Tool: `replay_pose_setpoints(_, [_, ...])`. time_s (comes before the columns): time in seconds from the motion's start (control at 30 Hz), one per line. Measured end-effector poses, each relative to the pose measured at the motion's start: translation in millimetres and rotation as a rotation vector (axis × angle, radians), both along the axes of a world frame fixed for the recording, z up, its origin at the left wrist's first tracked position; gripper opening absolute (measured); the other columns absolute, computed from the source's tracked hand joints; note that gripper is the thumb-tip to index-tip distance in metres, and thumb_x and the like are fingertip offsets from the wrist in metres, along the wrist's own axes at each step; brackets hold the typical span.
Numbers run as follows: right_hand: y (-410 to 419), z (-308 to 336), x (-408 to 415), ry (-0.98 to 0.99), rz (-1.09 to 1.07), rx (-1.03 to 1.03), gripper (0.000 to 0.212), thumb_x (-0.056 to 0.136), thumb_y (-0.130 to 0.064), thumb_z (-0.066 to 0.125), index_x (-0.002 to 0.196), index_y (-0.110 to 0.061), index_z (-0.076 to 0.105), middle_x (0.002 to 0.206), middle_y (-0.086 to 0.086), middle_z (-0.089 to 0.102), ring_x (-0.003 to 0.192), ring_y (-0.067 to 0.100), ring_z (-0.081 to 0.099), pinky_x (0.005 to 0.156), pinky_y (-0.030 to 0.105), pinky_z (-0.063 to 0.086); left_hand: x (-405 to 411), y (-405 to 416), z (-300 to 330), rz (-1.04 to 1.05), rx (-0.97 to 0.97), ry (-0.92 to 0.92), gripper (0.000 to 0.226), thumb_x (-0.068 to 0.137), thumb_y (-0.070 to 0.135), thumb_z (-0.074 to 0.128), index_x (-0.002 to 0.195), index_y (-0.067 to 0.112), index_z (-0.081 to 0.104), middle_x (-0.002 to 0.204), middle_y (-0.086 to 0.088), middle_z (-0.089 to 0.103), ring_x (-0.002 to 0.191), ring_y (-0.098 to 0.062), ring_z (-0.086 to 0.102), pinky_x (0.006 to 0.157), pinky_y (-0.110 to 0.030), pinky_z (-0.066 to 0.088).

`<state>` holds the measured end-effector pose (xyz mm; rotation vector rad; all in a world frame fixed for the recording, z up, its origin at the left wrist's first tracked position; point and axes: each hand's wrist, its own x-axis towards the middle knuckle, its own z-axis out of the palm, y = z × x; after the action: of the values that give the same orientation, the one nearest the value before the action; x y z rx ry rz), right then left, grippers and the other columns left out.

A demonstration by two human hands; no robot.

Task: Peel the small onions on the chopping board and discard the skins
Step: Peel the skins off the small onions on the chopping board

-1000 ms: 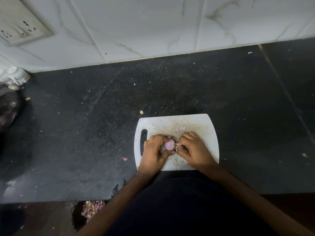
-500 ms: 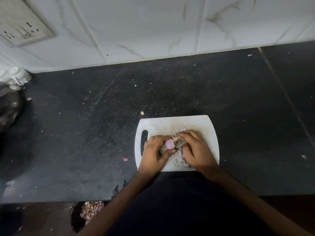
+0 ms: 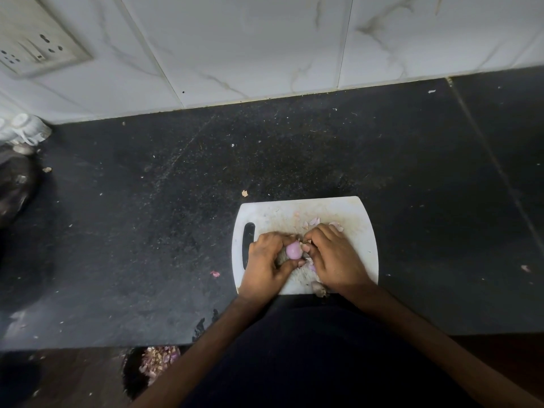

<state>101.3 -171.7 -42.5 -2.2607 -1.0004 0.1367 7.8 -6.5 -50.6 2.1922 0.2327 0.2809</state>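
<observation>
A white chopping board (image 3: pixel 357 219) lies on the black counter close to the front edge. Over its middle, my left hand (image 3: pixel 265 260) holds a small pink onion (image 3: pixel 293 250) between thumb and fingers. My right hand (image 3: pixel 332 254) sits just right of it, with its fingertips pinching at the top of the onion, where a bit of skin shows. Loose skin pieces (image 3: pixel 314 221) lie on the board behind my hands, and more skin (image 3: pixel 319 287) lies at the board's front edge under my right wrist.
A dark bin (image 3: pixel 157 360) holding onion skins sits below the counter's front edge, left of my left arm. A pink skin scrap (image 3: pixel 215 273) lies on the counter left of the board. A dark vessel (image 3: pixel 14 187) and white objects (image 3: pixel 26 129) stand at the far left. A tiled wall rises behind.
My right hand's fingers have shifted from over the onion to its top. More skin pieces now show on the board behind my hands. The onion stays in my left hand.
</observation>
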Motion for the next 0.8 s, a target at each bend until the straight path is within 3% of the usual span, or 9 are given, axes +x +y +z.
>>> replay_pose_setpoints(0.1, [1,1,-3,-0.015,0.019,-0.123,0.021,0.084,-0.023,0.039,0.098,-0.018,0.054,0.099,-0.003,0.056,0.093,0.020,0.052,0.080,0.038,0.045,-1,0,-3,0.000,0.006,0.003,0.033,0.083,0.035,0.085,0.109,0.035,0.064,0.118,0.018,0.066,0.116,-0.011,0.060,0.099,-0.050,0.046])
replay_pose_setpoints(0.23, [-2,-5,1,0.037,0.037,-0.095,0.023,0.081,-0.010,0.048,0.101,-0.017,0.054,0.102,-0.003,0.055,0.098,0.016,0.049,0.086,0.036,0.043,-1,-1,0,-0.035,0.048,0.041,0.033,0.091,0.045,0.074,0.119,0.030,0.067,0.122,0.019,0.066,0.120,-0.002,0.056,0.104,-0.037,0.036])
replay_pose_setpoints(0.37, [-5,-4,3,0.098,0.056,0.057,0.026,0.083,0.005,0.053,0.101,-0.014,0.056,0.099,-0.004,0.053,0.094,0.010,0.045,0.085,0.027,0.037,1,2,1,-0.066,0.092,0.057,0.036,0.096,0.040,0.069,0.130,0.031,0.066,0.130,0.019,0.066,0.125,-0.002,0.055,0.108,-0.042,0.036])
replay_pose_setpoints(0.5, [-7,-6,6,0.151,-0.092,0.197,0.022,0.093,0.001,0.052,0.108,-0.013,0.060,0.104,-0.003,0.058,0.100,0.014,0.054,0.088,0.032,0.047,1,3,0,-0.050,0.064,0.076,0.041,0.095,0.036,0.073,0.135,0.031,0.065,0.133,0.019,0.066,0.130,-0.001,0.053,0.112,-0.042,0.036])
replay_pose_setpoints(0.6, [-8,-1,5,0.210,-0.097,0.183,0.043,0.088,0.008,0.049,0.123,-0.015,0.062,0.118,-0.002,0.061,0.114,0.014,0.058,0.100,0.030,0.048,1,3,2,-0.022,0.025,0.086,0.043,0.093,0.042,0.073,0.134,0.031,0.066,0.132,0.017,0.068,0.129,-0.003,0.055,0.113,-0.043,0.037])
replay_pose_setpoints(0.67, [-9,4,2,0.202,-0.051,0.175,0.043,0.086,0.002,0.047,0.123,-0.014,0.064,0.120,-0.002,0.063,0.115,0.013,0.058,0.102,0.032,0.048,0,2,3,-0.009,0.004,0.081,0.044,0.093,0.048,0.069,0.135,0.032,0.066,0.130,0.016,0.068,0.126,-0.003,0.056,0.111,-0.044,0.040])
replay_pose_setpoints(0.8, [-9,6,-3,0.129,0.008,0.199,0.020,0.100,-0.018,0.058,0.117,-0.013,0.067,0.114,-0.004,0.065,0.109,0.010,0.059,0.095,0.026,0.047,-1,1,5,0.013,-0.015,0.088,0.047,0.092,0.053,0.065,0.137,0.037,0.064,0.126,0.018,0.067,0.124,-0.003,0.056,0.110,-0.045,0.041])
